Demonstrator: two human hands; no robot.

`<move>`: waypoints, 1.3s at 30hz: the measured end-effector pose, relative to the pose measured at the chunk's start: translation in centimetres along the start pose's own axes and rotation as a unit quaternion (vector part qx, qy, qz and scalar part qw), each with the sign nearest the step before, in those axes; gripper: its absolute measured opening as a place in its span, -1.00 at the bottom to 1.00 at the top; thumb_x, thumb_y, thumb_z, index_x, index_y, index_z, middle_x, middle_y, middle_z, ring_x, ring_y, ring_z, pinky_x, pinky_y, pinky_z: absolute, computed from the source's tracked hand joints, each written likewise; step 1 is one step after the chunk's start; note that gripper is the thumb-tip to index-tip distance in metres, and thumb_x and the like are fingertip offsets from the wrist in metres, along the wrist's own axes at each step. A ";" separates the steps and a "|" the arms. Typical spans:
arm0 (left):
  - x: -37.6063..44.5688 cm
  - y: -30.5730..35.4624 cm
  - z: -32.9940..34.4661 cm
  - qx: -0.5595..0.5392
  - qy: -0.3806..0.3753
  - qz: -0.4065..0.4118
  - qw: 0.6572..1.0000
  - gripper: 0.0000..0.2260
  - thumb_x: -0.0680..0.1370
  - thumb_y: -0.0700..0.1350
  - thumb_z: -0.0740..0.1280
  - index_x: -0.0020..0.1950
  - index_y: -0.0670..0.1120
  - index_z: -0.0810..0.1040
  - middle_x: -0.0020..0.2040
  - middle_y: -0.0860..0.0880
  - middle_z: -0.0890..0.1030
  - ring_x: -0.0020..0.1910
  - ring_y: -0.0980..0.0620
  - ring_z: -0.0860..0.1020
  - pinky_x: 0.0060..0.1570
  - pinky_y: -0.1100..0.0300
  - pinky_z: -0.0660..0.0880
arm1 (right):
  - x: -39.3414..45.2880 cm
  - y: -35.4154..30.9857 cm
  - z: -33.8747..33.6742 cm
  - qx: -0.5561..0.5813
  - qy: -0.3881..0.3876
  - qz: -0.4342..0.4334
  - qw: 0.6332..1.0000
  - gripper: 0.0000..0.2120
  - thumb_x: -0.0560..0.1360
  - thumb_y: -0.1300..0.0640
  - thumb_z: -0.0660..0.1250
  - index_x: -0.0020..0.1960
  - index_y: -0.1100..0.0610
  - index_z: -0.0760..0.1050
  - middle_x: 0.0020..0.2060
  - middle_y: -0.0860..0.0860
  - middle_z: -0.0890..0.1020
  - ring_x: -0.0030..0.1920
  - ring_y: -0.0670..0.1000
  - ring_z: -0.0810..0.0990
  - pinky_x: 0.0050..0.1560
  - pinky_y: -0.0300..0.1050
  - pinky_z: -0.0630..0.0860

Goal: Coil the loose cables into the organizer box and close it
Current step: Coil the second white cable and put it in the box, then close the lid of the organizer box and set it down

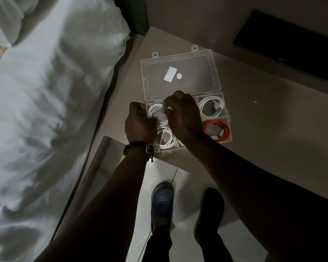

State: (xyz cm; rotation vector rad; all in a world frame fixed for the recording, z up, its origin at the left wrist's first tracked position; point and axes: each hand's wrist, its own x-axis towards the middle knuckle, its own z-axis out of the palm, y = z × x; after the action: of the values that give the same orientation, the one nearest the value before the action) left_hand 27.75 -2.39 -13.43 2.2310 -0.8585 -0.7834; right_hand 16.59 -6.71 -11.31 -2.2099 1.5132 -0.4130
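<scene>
A clear plastic organizer box (226, 118) sits open on a pale wood-grain worktop (263, 129), its lid (180, 74) laid flat behind it with two latch tabs at the far edge and two small white stickers showing on its panel. The box is divided into compartments. A coiled white cable (211, 106) lies in the far right one, a coiled orange cable (217, 130) in the near right one, and another white coil (165, 138) in the near left one. Both hands work over the far left compartment: the left hand (139, 122), with a dark watch (138, 148) on its wrist, is curled at the box's left edge, and the right hand (182, 114) is closed with its fingertips pinching a loop of a white cable (155, 110) that is already partly in that cell. The middle compartments are hidden beneath the right hand. The step in hand appears to be seating this last coil, so the task looks well along. The next move likely calls for pressing the loops down below the rim so none springs up, then swinging the lid forward and snapping the latches. The worktop stands beside a bed with rumpled white bedding (45, 110) on the left. A dark flat object (292, 50) lies at the far right. Below, the person's feet stand on a pale floor (159, 173) in a dim room.
</scene>
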 end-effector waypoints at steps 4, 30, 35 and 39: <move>0.0 0.2 0.0 0.008 0.010 0.007 1.000 -0.70 0.43 -0.23 0.47 0.08 -0.09 0.44 -0.14 0.06 0.59 -0.15 -0.06 0.59 -0.15 0.12 0.44 | -0.8 0.1 -0.7 -0.034 -0.050 -0.053 0.997 -0.84 0.53 0.24 0.30 0.02 0.21 0.64 -0.01 0.15 0.66 0.04 0.20 0.59 0.04 0.05 0.51; 0.6 -0.3 0.3 0.010 -0.021 0.053 0.998 -0.62 0.42 -0.30 0.43 0.16 -0.07 0.41 -0.15 0.05 0.60 -0.20 -0.05 0.62 -0.20 0.13 0.50 | -1.2 2.4 -0.8 -0.264 -0.114 -0.244 0.926 -0.79 0.53 0.03 0.22 -0.03 0.09 0.59 -0.01 -0.04 0.59 0.09 0.14 0.50 -0.09 0.03 0.39; 1.6 -0.2 -1.2 -0.125 -0.096 -0.042 0.987 -0.75 0.39 -0.25 0.43 0.03 -0.08 0.53 -0.13 -0.01 0.66 -0.15 0.08 0.66 -0.13 0.15 0.56 | 0.8 2.8 -2.6 -0.148 -0.117 -0.225 0.956 -0.69 0.60 -0.02 0.15 -0.05 0.08 0.63 -0.15 -0.01 0.68 -0.05 0.10 0.56 -0.09 -0.07 0.43; 2.9 0.1 -1.9 -0.224 -0.108 -0.106 0.963 -0.87 0.42 -0.23 0.34 -0.15 -0.02 0.62 -0.24 -0.05 0.65 -0.38 0.06 0.59 -0.40 0.23 0.49 | 1.4 4.5 -4.7 0.070 0.014 -0.108 0.992 -0.75 0.60 0.07 0.22 -0.03 0.12 0.66 -0.18 0.06 0.73 -0.21 -0.03 0.64 0.05 -0.17 0.46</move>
State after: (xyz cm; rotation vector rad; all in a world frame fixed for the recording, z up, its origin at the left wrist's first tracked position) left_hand 30.81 -3.99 -13.01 1.8692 -0.4773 -1.2086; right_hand 11.25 -10.26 -9.56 -2.2707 1.2218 -0.6006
